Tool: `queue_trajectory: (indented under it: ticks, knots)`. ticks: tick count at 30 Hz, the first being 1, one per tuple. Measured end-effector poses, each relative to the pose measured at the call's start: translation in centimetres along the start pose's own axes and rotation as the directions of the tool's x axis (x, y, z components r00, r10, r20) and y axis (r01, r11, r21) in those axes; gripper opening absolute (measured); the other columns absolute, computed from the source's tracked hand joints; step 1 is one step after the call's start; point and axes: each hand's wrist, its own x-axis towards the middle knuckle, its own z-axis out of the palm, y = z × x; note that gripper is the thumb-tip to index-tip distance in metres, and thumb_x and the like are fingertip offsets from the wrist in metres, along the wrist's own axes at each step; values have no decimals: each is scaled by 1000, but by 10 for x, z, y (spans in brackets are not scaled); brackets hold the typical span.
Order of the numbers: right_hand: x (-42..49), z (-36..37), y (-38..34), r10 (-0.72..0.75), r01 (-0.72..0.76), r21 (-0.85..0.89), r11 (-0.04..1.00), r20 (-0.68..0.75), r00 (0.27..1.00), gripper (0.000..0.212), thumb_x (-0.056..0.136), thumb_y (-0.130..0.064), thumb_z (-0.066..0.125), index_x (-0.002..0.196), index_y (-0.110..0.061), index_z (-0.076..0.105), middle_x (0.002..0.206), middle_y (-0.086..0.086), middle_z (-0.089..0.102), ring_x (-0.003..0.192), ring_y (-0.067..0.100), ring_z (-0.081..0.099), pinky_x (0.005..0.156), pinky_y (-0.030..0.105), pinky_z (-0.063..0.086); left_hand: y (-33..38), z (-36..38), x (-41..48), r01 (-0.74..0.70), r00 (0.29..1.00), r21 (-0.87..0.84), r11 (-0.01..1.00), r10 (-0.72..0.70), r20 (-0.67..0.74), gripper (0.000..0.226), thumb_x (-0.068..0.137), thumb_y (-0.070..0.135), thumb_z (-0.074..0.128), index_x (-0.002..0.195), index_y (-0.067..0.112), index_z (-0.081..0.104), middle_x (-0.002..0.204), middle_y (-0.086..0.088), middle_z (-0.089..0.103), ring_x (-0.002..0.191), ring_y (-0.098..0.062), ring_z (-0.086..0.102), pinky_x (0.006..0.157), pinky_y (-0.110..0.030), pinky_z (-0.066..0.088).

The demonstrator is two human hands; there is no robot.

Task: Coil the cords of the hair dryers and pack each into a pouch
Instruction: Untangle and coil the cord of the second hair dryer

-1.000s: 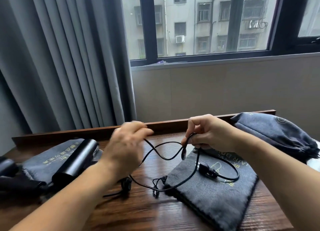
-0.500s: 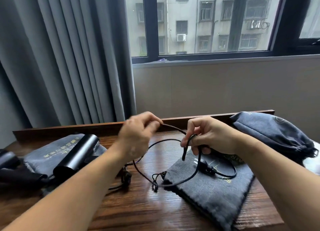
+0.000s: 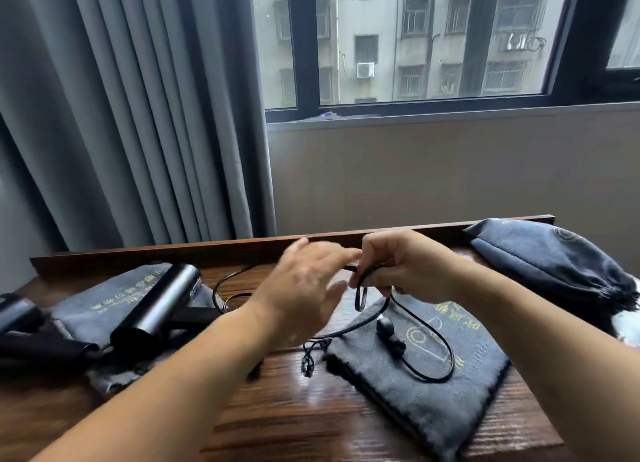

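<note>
Left hand (image 3: 304,299) now rightward, fingers (image 3: 329,258) straight

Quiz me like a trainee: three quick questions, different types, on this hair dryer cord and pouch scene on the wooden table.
1. True or false: the black cylindrical hair dryer lies on the left grey fabric pouch.
2. What does the right hand pinch? A) the thin black cord B) the hair dryer C) a curtain
3. Fill in: the cord's black plug rests on the ____.
Key: 1 true; 2 A; 3 middle grey fabric pouch.
</note>
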Motion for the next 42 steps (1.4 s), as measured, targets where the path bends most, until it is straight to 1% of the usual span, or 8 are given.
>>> queue_trajectory:
  ticks: [9,15,19,25,30,33,37,42]
  knots:
    - [-19,-20,6,29,-28,60,998,-18,999,38,83,7,74,70,-27,64,84,31,68,57,18,60,44,26,47,-21,-44,7,302,887,-342,890,-393,-240,18,96,36,67,82,27,73,69,7,69,67,-8,62,61,-21,47]
    - [-22,-20,16,51,6,384,923,-137,989,27,82,4,74,74,-18,60,88,31,62,51,11,44,41,21,36,-50,-59,-6,640,763,82,764,-620,-183,34,103,40,49,88,19,71,87,-3,67,94,-29,62,80,-36,45]
    - [-13,-12,5,42,-9,317,948,-98,994,25,88,9,67,78,-12,57,90,20,72,51,9,41,44,22,28,-25,-44,0,496,867,345,797,-478,-141,56,86,20,48,142,17,49,139,-3,53,133,-25,46,117,-58,20]
    - [-15,-13,-10,25,-25,117,993,3,1000,20,87,12,67,82,-5,56,85,12,75,53,5,53,46,17,35,24,-44,25,155,951,417,896,-21,-309,111,66,19,71,162,13,15,166,-12,21,152,-35,23,113,-77,12]
    - [-14,-14,-19,34,-37,32,999,88,996,11,86,13,69,90,6,61,63,-9,68,47,-3,51,46,10,36,35,-50,38,-73,970,579,812,193,-147,83,72,23,62,152,25,44,160,-11,39,149,-35,33,112,-76,15]
    - [-10,-15,-17,-9,6,63,998,41,999,13,84,4,75,88,-7,69,67,-6,67,50,8,43,45,25,31,34,-36,36,-208,978,360,909,190,85,70,84,26,63,150,11,44,114,-5,70,104,-29,67,97,-49,49]
    - [-12,-12,-7,26,-23,203,979,-12,1000,20,86,-5,76,76,-20,68,70,5,65,50,12,34,47,28,24,23,-30,34,35,975,164,986,-69,209,72,95,52,58,155,47,20,116,6,59,105,-22,60,92,-39,50]
    - [-23,-11,10,61,-53,93,994,-85,995,13,83,-25,79,78,-17,71,56,-5,44,51,12,32,51,35,19,-22,-33,24,384,915,-107,917,-363,174,22,90,57,64,107,45,70,93,2,61,87,-13,59,84,-33,50]
